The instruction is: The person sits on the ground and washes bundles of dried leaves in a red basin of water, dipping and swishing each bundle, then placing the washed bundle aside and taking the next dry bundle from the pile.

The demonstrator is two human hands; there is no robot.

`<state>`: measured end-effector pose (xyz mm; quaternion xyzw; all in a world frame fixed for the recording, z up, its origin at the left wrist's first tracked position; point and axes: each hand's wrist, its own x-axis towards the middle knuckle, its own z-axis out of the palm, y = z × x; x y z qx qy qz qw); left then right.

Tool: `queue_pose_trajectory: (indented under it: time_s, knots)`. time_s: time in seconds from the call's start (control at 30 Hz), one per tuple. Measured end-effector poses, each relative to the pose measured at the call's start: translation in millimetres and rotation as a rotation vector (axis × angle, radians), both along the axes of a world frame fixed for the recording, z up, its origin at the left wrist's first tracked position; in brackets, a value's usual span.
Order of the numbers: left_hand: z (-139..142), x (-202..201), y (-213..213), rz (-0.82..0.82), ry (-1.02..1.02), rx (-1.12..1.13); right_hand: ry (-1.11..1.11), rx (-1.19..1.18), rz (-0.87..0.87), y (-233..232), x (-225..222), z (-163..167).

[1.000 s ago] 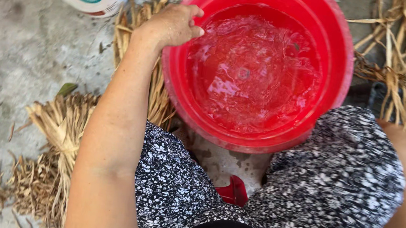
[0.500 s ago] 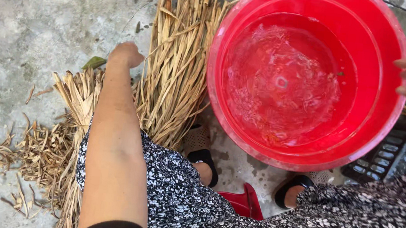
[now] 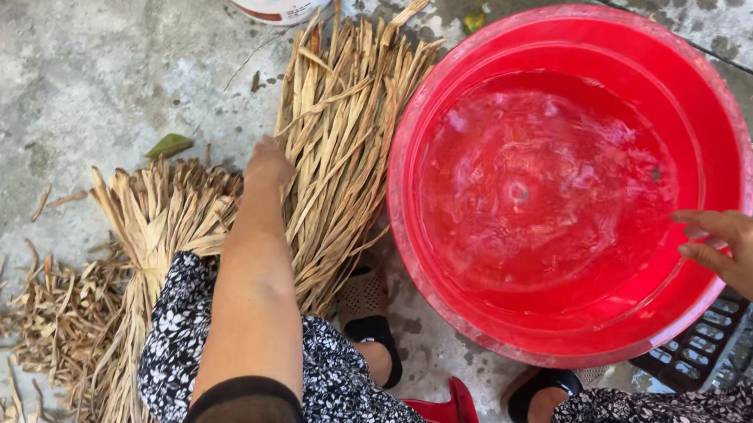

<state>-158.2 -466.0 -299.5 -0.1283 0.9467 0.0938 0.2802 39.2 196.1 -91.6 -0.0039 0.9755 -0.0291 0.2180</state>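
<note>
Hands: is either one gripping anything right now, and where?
Left hand rests on the dried leaf bundle; a grip cannot be told. Right hand hovers open over the red basin, holding nothing.

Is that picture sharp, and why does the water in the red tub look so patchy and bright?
Head view: even daylight, soft shadows. The round red plastic basin holds rippling water that scatters pale glints, so its bottom looks blurred. The bundle of dry straw-coloured leaves and left hand are sharp; the right hand is slightly soft.
</note>
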Motion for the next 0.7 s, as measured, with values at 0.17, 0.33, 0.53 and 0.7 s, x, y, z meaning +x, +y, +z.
queue_pose_trajectory:
  time_s: [0.17,0.33,0.53,0.7]
  knots:
    - [-7.1,9.7,-1.8,0.164,-0.074,0.045,-0.054,0.037,-0.026,9.4,14.9,-3.2]
    - [20.5,6.2,8.2,0.138,-0.187,-0.019,-0.117,0.102,-0.099,9.7,18.9,0.8]
    - [47.0,-13.2,7.7,0.155,-0.109,-0.072,-0.152,0.068,-0.184,22.6,21.2,-0.3]
    - [79.0,-26.3,-14.7,-0.018,-0.025,0.072,-0.133,0.117,-0.13,30.8,16.0,-4.0]
